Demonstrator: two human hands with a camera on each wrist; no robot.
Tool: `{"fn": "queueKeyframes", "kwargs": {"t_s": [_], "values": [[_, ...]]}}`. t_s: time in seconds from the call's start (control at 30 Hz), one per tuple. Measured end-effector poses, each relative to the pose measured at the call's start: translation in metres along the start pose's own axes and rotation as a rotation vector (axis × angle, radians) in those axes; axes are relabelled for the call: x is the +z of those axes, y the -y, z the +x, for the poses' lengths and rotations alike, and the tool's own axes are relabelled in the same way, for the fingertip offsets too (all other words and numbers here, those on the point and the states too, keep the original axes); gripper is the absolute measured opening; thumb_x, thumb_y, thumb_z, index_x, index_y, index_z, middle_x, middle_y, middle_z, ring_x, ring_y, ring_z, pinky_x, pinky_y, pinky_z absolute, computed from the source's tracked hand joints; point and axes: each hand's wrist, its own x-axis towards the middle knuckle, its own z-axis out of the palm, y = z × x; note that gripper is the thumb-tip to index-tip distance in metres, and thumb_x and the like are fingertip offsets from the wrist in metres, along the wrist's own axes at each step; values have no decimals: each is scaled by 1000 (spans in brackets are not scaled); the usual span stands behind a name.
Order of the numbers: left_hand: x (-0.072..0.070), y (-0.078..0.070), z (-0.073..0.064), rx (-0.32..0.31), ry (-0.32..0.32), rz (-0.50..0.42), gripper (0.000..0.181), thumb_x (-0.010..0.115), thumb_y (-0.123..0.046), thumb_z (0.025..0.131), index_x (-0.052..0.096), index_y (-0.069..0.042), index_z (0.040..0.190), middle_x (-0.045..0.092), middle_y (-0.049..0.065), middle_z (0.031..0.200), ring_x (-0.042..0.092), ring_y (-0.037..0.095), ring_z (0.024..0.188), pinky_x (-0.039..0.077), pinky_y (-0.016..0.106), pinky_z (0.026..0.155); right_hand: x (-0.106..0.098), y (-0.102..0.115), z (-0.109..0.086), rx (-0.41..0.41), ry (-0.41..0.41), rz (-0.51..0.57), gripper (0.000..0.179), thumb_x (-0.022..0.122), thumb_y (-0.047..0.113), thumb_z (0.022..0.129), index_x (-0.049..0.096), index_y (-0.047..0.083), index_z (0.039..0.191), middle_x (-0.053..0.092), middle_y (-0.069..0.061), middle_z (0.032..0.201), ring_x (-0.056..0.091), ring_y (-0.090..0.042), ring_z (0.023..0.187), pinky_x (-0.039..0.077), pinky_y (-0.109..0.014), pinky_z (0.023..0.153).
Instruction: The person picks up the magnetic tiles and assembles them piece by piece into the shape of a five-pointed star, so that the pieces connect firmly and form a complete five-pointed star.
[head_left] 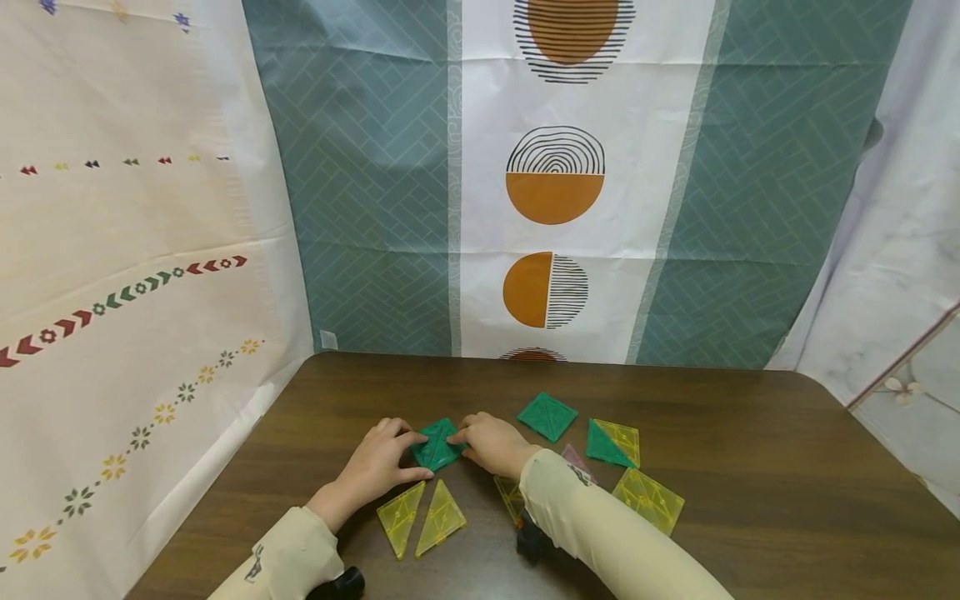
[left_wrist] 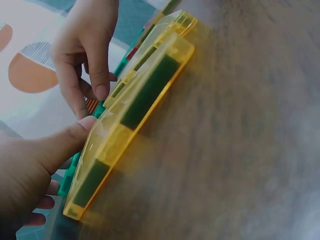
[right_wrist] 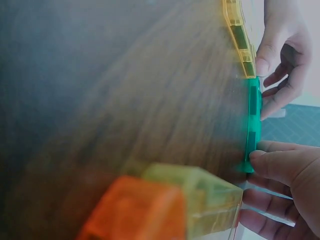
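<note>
A flat green translucent tile square (head_left: 437, 450) lies on the table between the two hands. At its left corner my left hand (head_left: 381, 460) pinches it, thumb on the near side and fingers on the far side. The right hand (head_left: 491, 444) holds the opposite corner between thumb and fingers, seen edge-on in the right wrist view, where the green tile (right_wrist: 253, 117) lies flat. Just nearer than it lie two yellow triangle tiles, the left one (head_left: 400, 518) and the right one (head_left: 442, 521), slightly apart.
Right of the hands lie another green square (head_left: 547, 417), a half-green, half-yellow square (head_left: 622, 442), a yellow square (head_left: 651, 500) and a partly hidden pink tile (head_left: 576, 461). Under the right forearm, a yellow tile (head_left: 508, 496) and an orange piece (right_wrist: 135, 210) show partly. Patterned cloths hang around the wooden table (head_left: 750, 467).
</note>
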Motion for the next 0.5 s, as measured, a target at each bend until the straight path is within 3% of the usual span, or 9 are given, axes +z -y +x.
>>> {"fn": "queueKeyframes", "kwargs": {"t_s": [0.23,0.5], "values": [[-5,-2,1,14,14,-2,54,78,-49,73,70,-16,114,61,5,110,54,24,102,47,44,92,0,-1,-1,-4,-2,42,32,62,20,94,66,20,125,63,-4,125,58,-20,115,52,-31,95],[-22,-9,0,39,-13,-15,57,78,-47,74,67,-15,120,61,6,116,54,27,112,45,48,98,-6,-3,-5,5,-14,108,33,62,22,94,64,16,126,62,-6,125,61,-20,112,54,-31,91]]}}
